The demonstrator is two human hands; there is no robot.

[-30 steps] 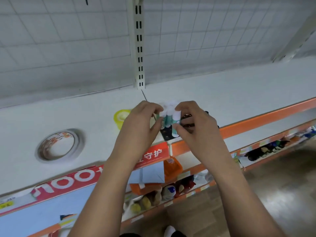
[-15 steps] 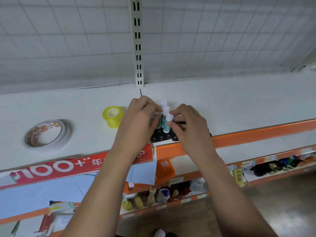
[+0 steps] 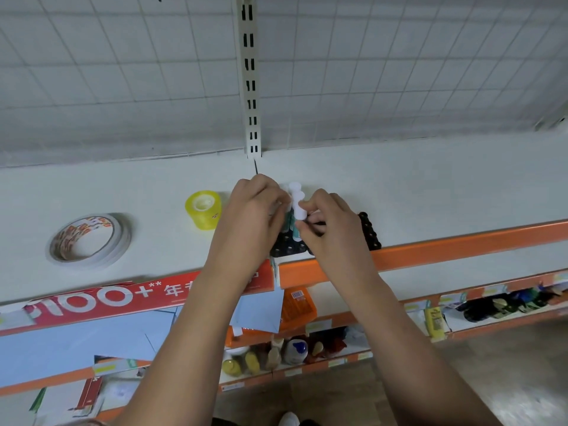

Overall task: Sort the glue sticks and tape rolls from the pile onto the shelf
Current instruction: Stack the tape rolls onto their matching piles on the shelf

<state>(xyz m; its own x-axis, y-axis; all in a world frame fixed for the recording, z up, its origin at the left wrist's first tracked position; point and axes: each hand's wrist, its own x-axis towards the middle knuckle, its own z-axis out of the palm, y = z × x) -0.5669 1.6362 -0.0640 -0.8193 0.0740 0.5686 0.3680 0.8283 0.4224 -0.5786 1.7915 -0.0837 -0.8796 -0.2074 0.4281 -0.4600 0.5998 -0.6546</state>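
Several glue sticks (image 3: 297,202) with white caps and teal bodies stand upright in a tight cluster on the white shelf (image 3: 430,192), beside black-capped sticks (image 3: 368,232) near the orange front edge. My left hand (image 3: 256,210) grips the cluster from the left, my right hand (image 3: 330,222) pinches it from the right. A small yellow tape roll (image 3: 203,209) stands left of my hands. Farther left lies a wide flat tape roll (image 3: 89,241) with orange print.
A slotted upright post (image 3: 249,78) and wire-grid back panel rise behind the shelf. A red sign strip (image 3: 123,295) hangs on the front edge. Lower shelves hold blue sheets (image 3: 86,333), bottles (image 3: 295,350) and dark items (image 3: 498,305).
Both hands with the glue sticks have shifted slightly back on the shelf and pressed the cluster tighter. The view has tilted, so the tape rolls appear lower and more to the left.
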